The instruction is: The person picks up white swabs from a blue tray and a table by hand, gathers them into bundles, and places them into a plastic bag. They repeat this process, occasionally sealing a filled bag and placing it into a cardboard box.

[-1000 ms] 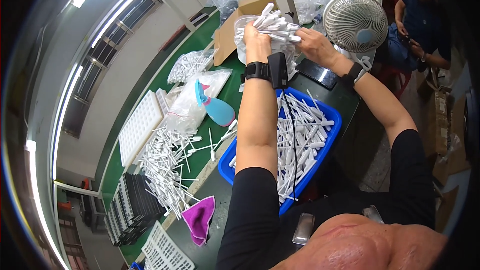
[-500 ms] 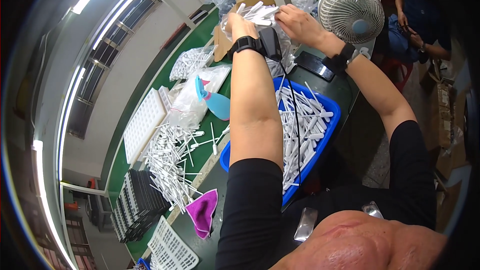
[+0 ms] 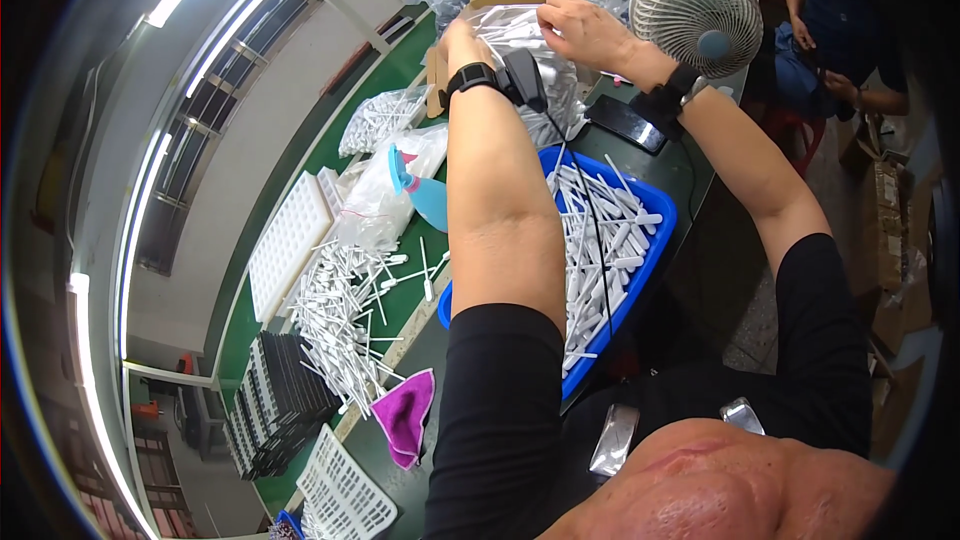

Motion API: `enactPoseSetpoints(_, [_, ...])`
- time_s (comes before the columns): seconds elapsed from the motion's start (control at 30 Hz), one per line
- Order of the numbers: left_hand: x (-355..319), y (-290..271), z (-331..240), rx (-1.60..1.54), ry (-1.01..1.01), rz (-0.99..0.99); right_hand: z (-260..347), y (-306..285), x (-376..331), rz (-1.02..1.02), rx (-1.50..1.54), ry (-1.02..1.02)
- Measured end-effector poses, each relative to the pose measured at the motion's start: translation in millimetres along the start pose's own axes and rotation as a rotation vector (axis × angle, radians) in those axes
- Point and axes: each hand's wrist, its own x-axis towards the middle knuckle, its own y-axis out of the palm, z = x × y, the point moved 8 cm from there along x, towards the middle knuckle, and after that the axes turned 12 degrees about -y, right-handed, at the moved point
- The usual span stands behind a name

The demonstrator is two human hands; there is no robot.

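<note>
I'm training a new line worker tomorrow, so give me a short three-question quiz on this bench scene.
1. True or false: both hands grip the clear plastic bag of white parts.
2. What colour is the tray under the forearms? A) blue B) red C) yellow
3. Fill in: the purple cloth lies on the ____ table.

Key:
1. True: the left hand and the right hand both hold the bag, raised beside the fan.
2. A, and it holds white plastic sticks.
3. Green.
</note>
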Motion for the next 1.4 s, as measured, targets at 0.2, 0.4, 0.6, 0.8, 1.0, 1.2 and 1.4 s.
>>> enactPoseSetpoints(0.2, [-19.7, -8.6, -31.7, 0.255, 0.105, 0.040, 4.7, 2.3, 1.5, -0.038, -0.007, -0.007])
enactPoseSetpoints(0.4, [-24.0, -7.2, -49.7, 0.604, 0.192, 0.112, 7.7, 1.4, -1.6, -0.047, 0.027, -0.080])
enactPoseSetpoints(0.6, [-46.9, -1.3, -36.2, 0.336, -0.032, 0.101, -0.4, -0.5, -9.6, -0.035, 0.005, -0.061])
enactPoseSetpoints(0.8, [-25.6, -25.2, -44.4, 0.318, -0.138, 0.107, 15.1, 5.6, 7.2, -0.057, 0.057, -0.119])
enactPoseSetpoints(1.0, [-78.3, 0.0, -66.6, 1.127, 0.185, 0.014, -0.7, 6.7, -5.9, -0.090, 0.012, -0.075])
enactPoseSetpoints(1.2, [-140.2, 22.5, -133.7, 1.298, 0.409, 0.030, 4.4, 6.4, -4.8, -0.077, 0.069, -0.083])
enactPoseSetpoints(1.4, [-116.2, 34.5, -131.5, -0.159, 0.387, 0.390, 2.5, -0.8, -8.2, -0.115, 0.059, -0.071])
